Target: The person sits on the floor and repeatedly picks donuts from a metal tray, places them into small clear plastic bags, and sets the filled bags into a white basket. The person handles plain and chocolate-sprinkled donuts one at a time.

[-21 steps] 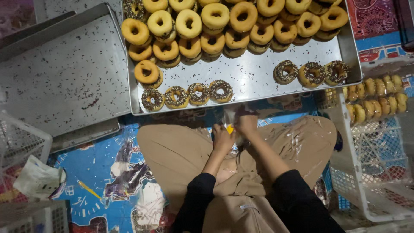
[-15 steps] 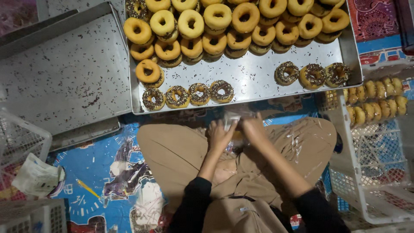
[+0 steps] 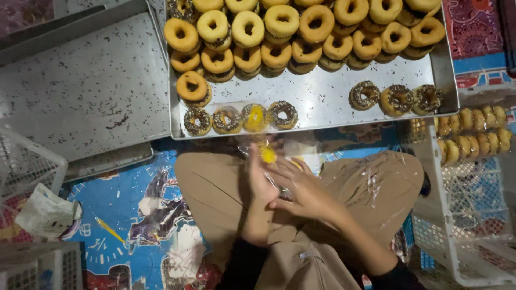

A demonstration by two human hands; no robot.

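My left hand and my right hand meet over my lap, both gripping a clear plastic bag with a yellow patch, held up in front of the tray's near edge. A metal tray lies just beyond, piled with plain doughnuts at the back. A short row of chocolate-sprinkled doughnuts sits along its near left edge, and three more sprinkled doughnuts lie at its right.
An empty metal tray speckled with sprinkles lies to the left. A white basket at the right holds packed doughnuts. A white basket and crumpled paper sit at the left on a patterned blue mat.
Both hands rose from low over my lap and spread the clear bag open in front of the tray; the right hand moved across toward the left.
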